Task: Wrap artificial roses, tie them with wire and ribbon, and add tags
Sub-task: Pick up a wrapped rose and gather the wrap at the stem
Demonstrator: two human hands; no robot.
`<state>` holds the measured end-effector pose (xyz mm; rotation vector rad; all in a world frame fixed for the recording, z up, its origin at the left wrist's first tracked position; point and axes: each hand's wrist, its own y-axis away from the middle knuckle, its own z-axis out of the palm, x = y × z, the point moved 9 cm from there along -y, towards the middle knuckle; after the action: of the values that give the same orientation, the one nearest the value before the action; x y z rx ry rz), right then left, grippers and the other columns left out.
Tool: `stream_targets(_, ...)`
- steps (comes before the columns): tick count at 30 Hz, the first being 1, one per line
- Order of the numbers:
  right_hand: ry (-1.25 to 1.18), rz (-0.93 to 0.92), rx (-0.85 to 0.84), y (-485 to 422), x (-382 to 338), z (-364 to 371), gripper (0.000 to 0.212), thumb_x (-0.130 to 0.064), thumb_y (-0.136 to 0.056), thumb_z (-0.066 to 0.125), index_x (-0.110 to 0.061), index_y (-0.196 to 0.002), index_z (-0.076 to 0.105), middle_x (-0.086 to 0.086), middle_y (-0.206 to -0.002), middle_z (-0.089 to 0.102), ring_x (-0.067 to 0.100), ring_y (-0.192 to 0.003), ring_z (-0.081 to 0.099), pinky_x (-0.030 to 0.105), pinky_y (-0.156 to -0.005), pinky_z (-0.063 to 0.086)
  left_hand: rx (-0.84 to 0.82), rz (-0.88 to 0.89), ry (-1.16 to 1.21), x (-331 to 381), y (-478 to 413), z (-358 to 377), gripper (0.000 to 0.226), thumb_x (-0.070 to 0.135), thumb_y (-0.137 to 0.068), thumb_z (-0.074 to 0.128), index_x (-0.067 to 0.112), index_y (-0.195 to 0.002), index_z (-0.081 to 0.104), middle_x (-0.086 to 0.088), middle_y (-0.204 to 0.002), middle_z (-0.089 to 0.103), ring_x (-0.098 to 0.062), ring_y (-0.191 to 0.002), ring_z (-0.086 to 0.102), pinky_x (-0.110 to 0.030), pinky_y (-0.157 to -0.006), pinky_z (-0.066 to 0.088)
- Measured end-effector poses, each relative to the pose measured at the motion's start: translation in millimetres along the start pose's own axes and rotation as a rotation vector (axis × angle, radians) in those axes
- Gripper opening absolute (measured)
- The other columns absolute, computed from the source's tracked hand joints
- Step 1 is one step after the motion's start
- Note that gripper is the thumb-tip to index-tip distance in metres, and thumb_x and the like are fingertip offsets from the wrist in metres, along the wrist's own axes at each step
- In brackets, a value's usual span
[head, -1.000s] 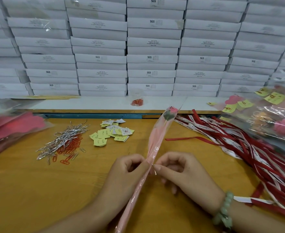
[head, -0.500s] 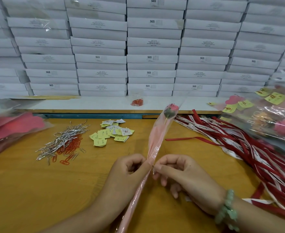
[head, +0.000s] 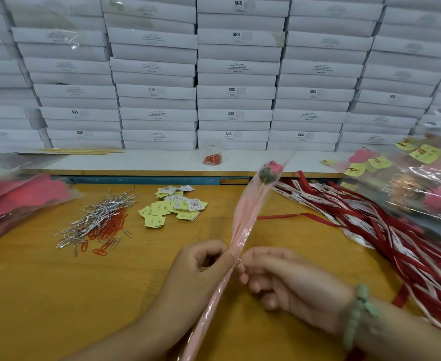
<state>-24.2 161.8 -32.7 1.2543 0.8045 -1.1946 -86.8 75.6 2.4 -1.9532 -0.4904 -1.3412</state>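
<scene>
Both hands meet near centre over the wooden table (head: 44, 295). The left hand (head: 198, 267) pinches the wrapped rose (head: 242, 225) at its gathered neck, and the right hand (head: 287, 285) pinches a wire tie (head: 238, 260) there. The bloom slants far-right. Bare tabletop lies near-left. Loose wires (head: 97, 217) and tags (head: 172, 207) sit far-left, ribbons (head: 370, 230) crowd the right edge, and stacked boxes (head: 235, 92) wall the far side.

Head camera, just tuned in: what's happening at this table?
A person appears to be tying off a wrapped rose, held slanted above the table. The left hand grips the pink wrapper where it is gathered, and the right hand pinches a small wire at that same spot. The ribbons on the right, and the tags and spare wires on the left, lie on the table, not in hand.
</scene>
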Motion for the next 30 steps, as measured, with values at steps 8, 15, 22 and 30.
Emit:
stream_targets(8,1.325,-0.668,0.310,28.0,-49.3,9.9,0.009,-0.041,-0.088,0.061,-0.033,-0.092,0.059,-0.020,-0.087,0.061,0.003,-0.076,0.057,0.016,-0.061,0.042,-0.005,-0.070,0.069,-12.0,-2.6,-2.1,0.040,0.043,-0.083,0.069,0.010,-0.059,0.065,-0.001,-0.058,0.054,-0.003,-0.056,0.049,-0.013,-0.055,0.038)
stream_targets(15,1.308,-0.721,0.331,31.0,-53.5,9.7,0.033,-0.056,-0.088,0.039,-0.032,-0.091,0.060,-0.021,-0.093,0.060,-0.002,-0.081,0.054,0.015,-0.062,0.042,-0.022,-0.085,0.054,-17.3,-2.6,-0.9,0.033,0.027,-0.090,0.064,0.010,-0.062,0.067,0.000,-0.059,0.056,-0.005,-0.057,0.049,-0.014,-0.055,0.039)
stream_targets(22,1.037,-0.662,0.277,26.7,-50.8,7.1,0.018,-0.037,-0.091,0.058,-0.025,-0.079,0.064,-0.011,-0.074,0.065,0.008,-0.065,0.061,0.015,-0.056,0.041,-0.033,-0.060,0.054,-13.9,-1.6,1.9,0.033,0.034,-0.089,0.065,0.018,-0.060,0.068,-0.002,-0.059,0.056,-0.005,-0.058,0.049,-0.014,-0.055,0.039)
stream_targets(30,-0.082,0.053,0.054,4.7,5.0,1.3,0.016,-0.022,-0.080,0.065,-0.012,-0.068,0.066,0.001,-0.060,0.056,0.004,-0.045,0.045,0.014,-0.033,0.026,-0.033,0.020,0.002,-1.4,2.6,3.8,0.035,0.038,-0.093,0.060,0.022,-0.062,0.065,-0.003,-0.060,0.060,-0.006,-0.060,0.049,-0.016,-0.058,0.038)
